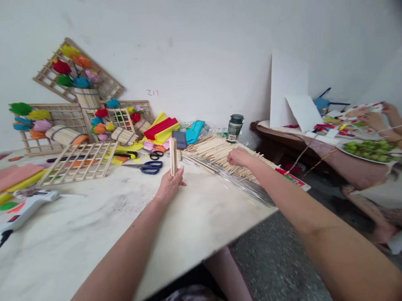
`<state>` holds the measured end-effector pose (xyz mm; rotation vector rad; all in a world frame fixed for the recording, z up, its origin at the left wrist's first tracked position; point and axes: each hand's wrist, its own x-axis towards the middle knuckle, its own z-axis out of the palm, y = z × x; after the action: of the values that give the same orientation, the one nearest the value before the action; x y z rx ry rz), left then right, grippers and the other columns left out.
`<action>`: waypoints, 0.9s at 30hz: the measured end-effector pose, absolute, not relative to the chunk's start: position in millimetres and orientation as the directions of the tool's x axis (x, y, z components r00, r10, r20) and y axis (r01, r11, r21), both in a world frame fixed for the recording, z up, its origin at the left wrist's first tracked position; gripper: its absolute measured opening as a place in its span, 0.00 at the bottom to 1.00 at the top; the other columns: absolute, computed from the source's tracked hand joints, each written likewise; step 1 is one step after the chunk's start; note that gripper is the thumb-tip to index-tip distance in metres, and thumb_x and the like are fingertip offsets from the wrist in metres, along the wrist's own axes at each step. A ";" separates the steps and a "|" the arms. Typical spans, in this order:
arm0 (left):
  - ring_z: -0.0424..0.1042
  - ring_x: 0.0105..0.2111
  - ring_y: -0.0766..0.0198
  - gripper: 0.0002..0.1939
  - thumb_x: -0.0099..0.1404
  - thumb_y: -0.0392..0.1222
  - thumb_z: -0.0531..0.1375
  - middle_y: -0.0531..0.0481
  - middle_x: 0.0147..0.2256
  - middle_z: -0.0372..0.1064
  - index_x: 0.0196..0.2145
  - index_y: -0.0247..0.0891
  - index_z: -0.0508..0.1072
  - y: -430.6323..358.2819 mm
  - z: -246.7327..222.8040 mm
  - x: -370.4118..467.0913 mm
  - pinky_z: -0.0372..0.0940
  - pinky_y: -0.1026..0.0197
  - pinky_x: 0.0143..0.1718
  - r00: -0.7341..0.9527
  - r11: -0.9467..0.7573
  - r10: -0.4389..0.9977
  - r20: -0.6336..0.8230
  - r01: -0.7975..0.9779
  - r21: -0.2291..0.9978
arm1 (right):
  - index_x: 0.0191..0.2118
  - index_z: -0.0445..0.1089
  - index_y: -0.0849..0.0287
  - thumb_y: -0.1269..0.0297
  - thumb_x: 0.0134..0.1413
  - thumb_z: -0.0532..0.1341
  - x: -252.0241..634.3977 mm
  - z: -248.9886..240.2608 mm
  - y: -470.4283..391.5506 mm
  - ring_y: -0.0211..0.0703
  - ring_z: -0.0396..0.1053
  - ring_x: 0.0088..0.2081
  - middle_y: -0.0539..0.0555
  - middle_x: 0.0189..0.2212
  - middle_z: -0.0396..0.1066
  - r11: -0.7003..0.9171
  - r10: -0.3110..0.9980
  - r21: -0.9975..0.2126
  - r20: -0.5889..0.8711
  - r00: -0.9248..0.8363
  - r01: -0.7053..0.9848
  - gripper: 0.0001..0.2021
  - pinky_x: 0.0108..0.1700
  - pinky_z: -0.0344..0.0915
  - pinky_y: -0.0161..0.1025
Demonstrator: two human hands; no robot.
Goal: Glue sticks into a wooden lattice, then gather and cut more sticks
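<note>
My left hand [171, 183] is closed around a small bundle of wooden sticks [173, 157], held upright over the marble-look table [190, 217]. To the right, my right hand [239, 157] reaches onto a wide pile of loose wooden sticks [211, 151]. Its fingers are drawn together at the pile, and whether a stick is between them is too small to see. Long thin wires or rods in clear wrap [252, 192] lie along the near side of the pile. Blue-handled scissors [151, 167] rest left of my left hand.
Stick lattices with paper flowers [80, 62] lean on the wall at the left. A flat lattice [80, 162], a glue gun [27, 211] and coloured paper [162, 127] lie about. A dark bottle [235, 127] stands behind the pile. Another person's hands [376, 118] work at the right table, near green fruit [367, 150].
</note>
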<state>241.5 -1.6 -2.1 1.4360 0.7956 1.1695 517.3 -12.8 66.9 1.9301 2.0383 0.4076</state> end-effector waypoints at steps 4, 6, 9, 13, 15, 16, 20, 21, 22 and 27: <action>0.50 0.15 0.75 0.23 0.49 0.60 0.58 0.62 0.15 0.47 0.21 0.39 0.54 -2.5 -0.5 241.6 0.66 0.65 0.20 0.301 -0.201 0.925 0.232 -0.129 0.971 | 0.33 0.75 0.67 0.75 0.42 0.54 515.4 65.0 -10.1 0.42 0.70 0.32 0.66 0.35 0.73 0.145 0.989 0.510 -0.058 -0.135 0.848 0.14 0.29 0.55 0.34; 0.50 0.15 0.75 0.23 0.49 0.60 0.58 0.62 0.15 0.47 0.21 0.39 0.54 -2.9 -0.1 241.6 0.65 0.65 0.21 0.304 -0.201 0.924 0.232 -0.130 0.971 | 0.33 0.75 0.68 0.75 0.43 0.53 515.1 64.3 -6.9 0.44 0.70 0.34 0.67 0.34 0.73 0.183 0.982 0.547 -0.068 -0.175 0.817 0.14 0.30 0.55 0.35; 0.50 0.15 0.75 0.23 0.49 0.60 0.58 0.61 0.15 0.47 0.20 0.39 0.54 -3.7 0.5 241.6 0.66 0.65 0.21 0.307 -0.205 0.922 0.235 -0.128 0.970 | 0.33 0.75 0.68 0.76 0.44 0.52 517.2 61.7 -1.3 0.44 0.71 0.34 0.67 0.33 0.73 0.222 0.973 0.554 -0.070 -0.220 0.802 0.14 0.31 0.56 0.35; 0.50 0.15 0.75 0.22 0.49 0.59 0.59 0.61 0.14 0.47 0.20 0.39 0.55 -4.2 1.2 241.8 0.66 0.65 0.21 0.306 -0.202 0.924 0.232 -0.125 0.971 | 0.31 0.75 0.68 0.77 0.45 0.53 520.7 55.9 4.0 0.44 0.71 0.34 0.67 0.31 0.73 0.240 0.967 0.538 -0.056 -0.249 0.808 0.13 0.31 0.57 0.35; 0.50 0.15 0.75 0.22 0.49 0.59 0.59 0.61 0.14 0.47 0.20 0.39 0.55 -3.9 1.2 242.1 0.66 0.65 0.21 0.302 -0.197 0.926 0.228 -0.129 0.972 | 0.30 0.75 0.68 0.78 0.44 0.53 521.3 53.1 5.3 0.44 0.71 0.33 0.66 0.29 0.74 0.257 0.962 0.532 -0.060 -0.267 0.807 0.13 0.31 0.58 0.35; 0.50 0.14 0.75 0.22 0.48 0.59 0.59 0.61 0.14 0.47 0.20 0.39 0.55 -3.5 0.9 242.3 0.66 0.65 0.21 0.300 -0.194 0.927 0.226 -0.132 0.972 | 0.30 0.75 0.68 0.78 0.44 0.53 521.4 51.9 5.6 0.45 0.71 0.32 0.65 0.29 0.74 0.268 0.959 0.529 -0.062 -0.278 0.805 0.13 0.32 0.58 0.35; 0.50 0.14 0.75 0.22 0.48 0.59 0.59 0.62 0.14 0.47 0.20 0.39 0.55 -1.7 -1.2 242.5 0.66 0.66 0.20 0.294 -0.201 0.927 0.233 -0.135 0.970 | 0.30 0.74 0.68 0.80 0.44 0.52 521.1 49.3 4.2 0.46 0.71 0.34 0.65 0.31 0.74 0.325 0.939 0.531 -0.081 -0.335 0.782 0.13 0.33 0.58 0.37; 0.51 0.14 0.75 0.22 0.49 0.59 0.59 0.61 0.14 0.47 0.20 0.38 0.55 -1.3 -1.7 242.4 0.66 0.66 0.20 0.293 -0.207 0.926 0.238 -0.133 0.969 | 0.30 0.74 0.68 0.79 0.44 0.52 521.1 49.5 3.3 0.47 0.71 0.34 0.65 0.31 0.73 0.333 0.936 0.530 -0.088 -0.340 0.780 0.13 0.33 0.58 0.37; 0.51 0.15 0.75 0.22 0.49 0.59 0.59 0.61 0.14 0.47 0.20 0.38 0.55 -1.1 -2.0 242.1 0.66 0.66 0.20 0.292 -0.212 0.925 0.242 -0.130 0.969 | 0.30 0.74 0.68 0.79 0.44 0.52 520.9 50.3 2.4 0.47 0.71 0.34 0.66 0.31 0.73 0.335 0.936 0.528 -0.093 -0.339 0.780 0.13 0.33 0.58 0.37; 0.51 0.14 0.75 0.22 0.49 0.59 0.59 0.61 0.14 0.48 0.20 0.38 0.56 -1.7 -1.9 241.4 0.65 0.65 0.20 0.298 -0.210 0.924 0.240 -0.127 0.969 | 0.38 0.70 0.67 0.78 0.49 0.51 515.4 70.3 -4.1 0.48 0.70 0.36 0.65 0.33 0.72 0.230 0.962 0.503 0.012 -0.273 0.833 0.13 0.33 0.57 0.37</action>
<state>241.4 -1.7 -1.9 1.4367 0.7880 1.1716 515.4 -4.1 70.3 1.6737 2.2064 0.6067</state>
